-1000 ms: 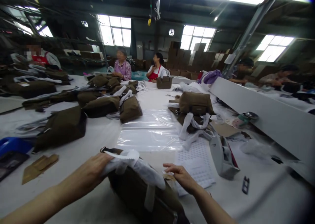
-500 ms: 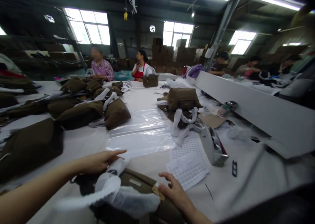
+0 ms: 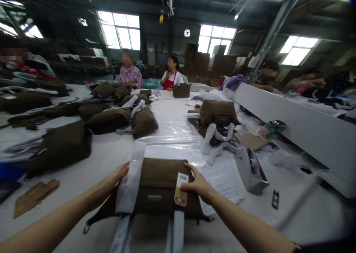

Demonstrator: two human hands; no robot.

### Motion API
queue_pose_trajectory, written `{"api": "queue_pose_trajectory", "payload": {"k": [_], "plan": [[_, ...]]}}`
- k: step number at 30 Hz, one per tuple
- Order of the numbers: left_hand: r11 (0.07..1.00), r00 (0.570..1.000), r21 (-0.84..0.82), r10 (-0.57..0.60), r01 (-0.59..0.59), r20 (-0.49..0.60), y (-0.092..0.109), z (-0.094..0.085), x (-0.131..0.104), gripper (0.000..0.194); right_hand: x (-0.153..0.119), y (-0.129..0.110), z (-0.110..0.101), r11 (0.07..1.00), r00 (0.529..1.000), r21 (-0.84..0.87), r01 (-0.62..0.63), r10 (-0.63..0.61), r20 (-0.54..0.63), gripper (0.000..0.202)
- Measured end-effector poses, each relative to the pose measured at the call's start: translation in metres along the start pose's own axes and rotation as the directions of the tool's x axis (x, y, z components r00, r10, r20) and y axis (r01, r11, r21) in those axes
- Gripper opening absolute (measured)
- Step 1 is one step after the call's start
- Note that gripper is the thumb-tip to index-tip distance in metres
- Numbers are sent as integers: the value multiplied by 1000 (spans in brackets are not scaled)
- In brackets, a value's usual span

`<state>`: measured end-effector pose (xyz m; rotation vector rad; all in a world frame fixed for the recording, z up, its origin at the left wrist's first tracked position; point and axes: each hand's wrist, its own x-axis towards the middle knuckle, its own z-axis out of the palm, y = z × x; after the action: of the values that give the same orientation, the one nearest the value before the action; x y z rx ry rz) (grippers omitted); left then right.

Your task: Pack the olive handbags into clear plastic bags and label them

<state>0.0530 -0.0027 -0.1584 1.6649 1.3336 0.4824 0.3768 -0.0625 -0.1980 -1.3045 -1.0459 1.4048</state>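
An olive-brown handbag (image 3: 161, 171) faces me at the near side of the table, its wrapped handles (image 3: 178, 227) hanging down toward me. My left hand (image 3: 119, 177) grips its left side, the fingers partly hidden behind the bag and a white wrapping strip (image 3: 129, 186). At the upper right corner, my right hand (image 3: 198, 182) holds the bag with the thumb in front, over a brown hang tag (image 3: 180, 199) with a white barcode label. A metal ring shows at the bag's lower left.
Clear plastic bags (image 3: 175, 149) lie just beyond. More olive bags (image 3: 111, 119) are piled at left, others (image 3: 218, 112) at right. Near the right stand a metal box (image 3: 254, 179) and thread snips (image 3: 275, 199). A white board (image 3: 292, 112) edges the table's right; co-workers (image 3: 130, 73) sit across.
The handbag has been raised and turned to face me, its handles now hanging down. My left hand has moved from the handles to its left side; my right hand has closed on its upper corner.
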Motion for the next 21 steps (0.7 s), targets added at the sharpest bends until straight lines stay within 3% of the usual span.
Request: {"api": "queue_pose_trajectory", "payload": {"k": [2, 4, 6, 9, 12, 15, 17, 19, 20, 21], "plan": [[996, 995, -80, 34, -42, -92, 2, 19, 1, 66, 23, 0, -10, 958, 975, -185, 220, -220, 20, 88], [994, 974, -71, 60, -77, -221, -7, 43, -1, 72, 36, 12, -18, 902, 943, -283, 327, -331, 33, 83], [991, 942, -41, 104, -124, -319, -23, 67, -10, 72, 35, 28, -23, 891, 936, -296, 344, -351, 32, 79], [984, 914, -1, 167, -180, -369, -44, 89, -29, 75, 13, 45, -23, 876, 927, -325, 355, -375, 4, 76], [981, 915, 12, 184, -192, -360, -52, 95, -42, 80, -11, 49, -16, 853, 917, -406, 330, -391, -76, 71], [989, 900, 33, 146, -146, -411, -51, 92, -38, 86, -16, 42, -7, 839, 905, -485, 247, -378, -193, 62], [977, 814, 137, 213, -164, -540, -44, 89, -31, 89, -9, 32, -2, 799, 888, -567, 201, -392, -238, 59], [911, 662, 343, 403, -228, -632, -34, 86, -25, 78, 0, 23, 3, 718, 848, -669, 192, -465, -255, 61], [846, 614, 462, 519, -268, -595, -28, 84, -24, 65, 4, 19, 5, 669, 824, -714, 206, -513, -243, 62], [766, 604, 559, 617, -317, -504, -22, 84, -23, 51, 6, 16, 8, 616, 806, -752, 234, -556, -205, 61]]}}
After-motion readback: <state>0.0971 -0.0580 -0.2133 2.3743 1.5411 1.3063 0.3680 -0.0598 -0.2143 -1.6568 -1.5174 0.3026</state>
